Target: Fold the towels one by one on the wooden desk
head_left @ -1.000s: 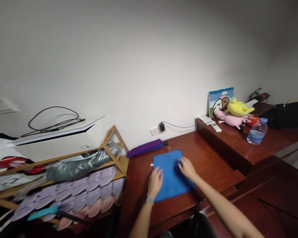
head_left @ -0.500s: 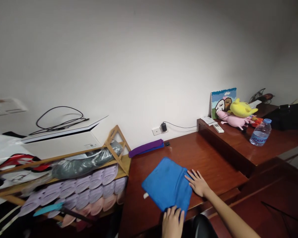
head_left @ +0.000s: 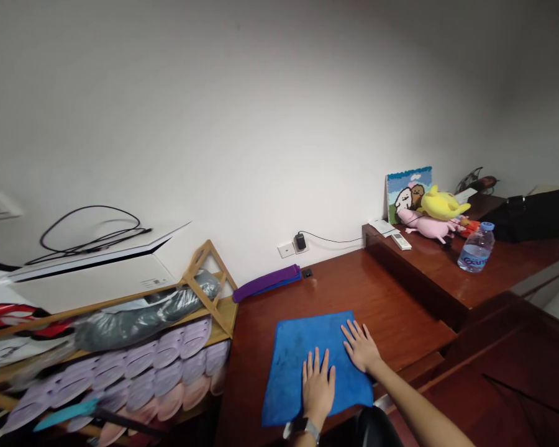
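Head view: the blue cloth [head_left: 289, 372] lay spread on the desk [head_left: 382, 292], lower ctr of the frame, w/ dark marks on its L part. L hand [head_left: 317, 388] was open, palm down on the cloth's lower middle, fingers a bit apart, gripping nothing; watch [head_left: 307, 427] on that wrist, screen unreadable. R hand [head_left: 361, 347] was open too, palm down at the cloth's upper R part, fingers fanned wider, no hold on anything.

Purple cloth [head_left: 265, 284] lay folded at the desk's back edge, ctr of frame, w/ blue material under it. Plug [head_left: 300, 241] sat in the wall just above, w/ a thin cord running R.

Mid R of frame, on the raised top: bottle [head_left: 476, 251], upright, blue cap, blue lettering approx. "Gan", rest unclear; remote [head_left: 401, 241], its markings too small to read; yellow toy [head_left: 442, 203] on pink toy [head_left: 426, 226], in front of the dog pic [head_left: 407, 189].

Mid L: white box [head_left: 97, 276], label print too small to read, cable [head_left: 93, 239] coiled on top. Lower L: lilac & pink shoes [head_left: 168, 347] in rows.
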`<state>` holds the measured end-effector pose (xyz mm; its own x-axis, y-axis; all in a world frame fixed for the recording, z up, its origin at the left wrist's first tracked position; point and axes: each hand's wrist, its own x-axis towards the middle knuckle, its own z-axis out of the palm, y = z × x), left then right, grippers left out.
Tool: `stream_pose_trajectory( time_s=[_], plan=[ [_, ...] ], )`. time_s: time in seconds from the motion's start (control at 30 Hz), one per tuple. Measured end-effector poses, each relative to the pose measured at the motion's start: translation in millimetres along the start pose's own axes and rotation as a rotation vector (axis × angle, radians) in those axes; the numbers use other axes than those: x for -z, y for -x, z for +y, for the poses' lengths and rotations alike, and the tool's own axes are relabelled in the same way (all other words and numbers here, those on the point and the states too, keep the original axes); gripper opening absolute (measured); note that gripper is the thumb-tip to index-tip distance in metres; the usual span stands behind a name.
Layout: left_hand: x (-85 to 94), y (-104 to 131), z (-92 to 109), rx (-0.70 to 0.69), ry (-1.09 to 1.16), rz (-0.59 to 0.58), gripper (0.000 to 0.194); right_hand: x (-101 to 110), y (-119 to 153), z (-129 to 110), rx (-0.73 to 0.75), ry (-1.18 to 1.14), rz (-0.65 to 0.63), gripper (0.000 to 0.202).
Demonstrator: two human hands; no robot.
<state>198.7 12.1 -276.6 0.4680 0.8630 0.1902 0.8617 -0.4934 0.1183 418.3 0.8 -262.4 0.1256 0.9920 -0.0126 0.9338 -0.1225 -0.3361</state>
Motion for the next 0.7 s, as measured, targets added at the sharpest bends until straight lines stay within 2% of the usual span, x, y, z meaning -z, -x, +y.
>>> stream_pose_trajectory(
  time_s=[0.07,0.17,0.27,0.47,0.6,0.7],
  plan=[
    [2.6,-3.1,9.9,0.039,0.0,0.036,0.05,15.0,-18.6,10.6,0.063,0.003,-0.057,0.06],
    [6.0,-12.3,12.1,0.032,0.001,0.096,0.048,24.6,-39.2,21.4,0.012,0.005,-0.101,0.059],
    [1.9,-21.0,2.9,0.005,-0.018,0.092,0.052,18.0,-47.3,27.9,-0.051,-0.007,-0.084,0.061],
    [-9.7,-27.2,-7.1,0.012,-0.043,0.037,0.055,5.4,-54.4,27.9,-0.072,0.015,-0.025,0.065],
    [-6.3,-36.2,-2.0,0.007,-0.025,0.108,0.049,7.1,-60.1,24.1,-0.045,0.007,-0.016,0.068],
    [-4.2,-61.2,11.9,-0.056,0.015,0.172,0.045,5.9,-61.2,24.2,-0.044,-0.027,-0.015,0.066]
  ],
)
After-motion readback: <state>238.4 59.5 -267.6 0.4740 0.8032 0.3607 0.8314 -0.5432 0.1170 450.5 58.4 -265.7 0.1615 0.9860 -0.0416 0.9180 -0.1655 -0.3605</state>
